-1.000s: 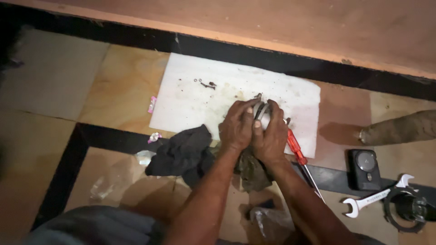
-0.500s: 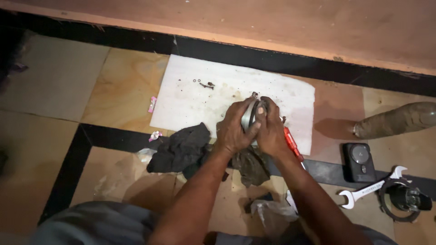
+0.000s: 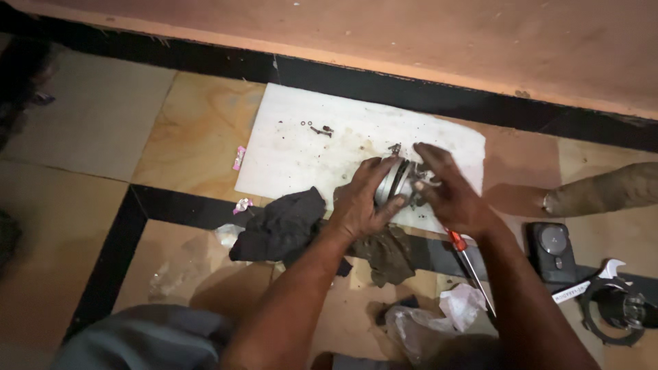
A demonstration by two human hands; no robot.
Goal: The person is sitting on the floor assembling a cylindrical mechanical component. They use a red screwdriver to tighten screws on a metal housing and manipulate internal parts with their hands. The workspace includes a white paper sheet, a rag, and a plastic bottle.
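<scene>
Floor tiles (image 3: pixel 185 137) in tan with black bands fill the view from above, with a white board (image 3: pixel 301 157) lying flat near the far wall. At the left edge of the board a small pink scrap (image 3: pixel 238 157) sits on the tile, and a few tiny screws (image 3: pixel 319 129) lie on the board's upper part. Below the board a dark rag (image 3: pixel 281 226) is bunched on the black band. Just to its right, the left hand (image 3: pixel 360 202) curls its fingers around a round metal part (image 3: pixel 396 181), thumb under it and fingers pressed together along its rim. The metal part rests over the lower right area of the board, held between both hands. The right hand (image 3: pixel 449 192) covers the part's other side, fingers slightly spread and bent onto it. A second grimy cloth (image 3: pixel 391 253) lies under the wrists. Beside the right forearm a red-handled screwdriver (image 3: pixel 469 264) lies on the floor, with crumpled white plastic (image 3: pixel 432 318) near its tip. Further right sit a small dark device (image 3: pixel 552 250), a wrench (image 3: pixel 593 281) and a dark ring-shaped part (image 3: pixel 617 308).
</scene>
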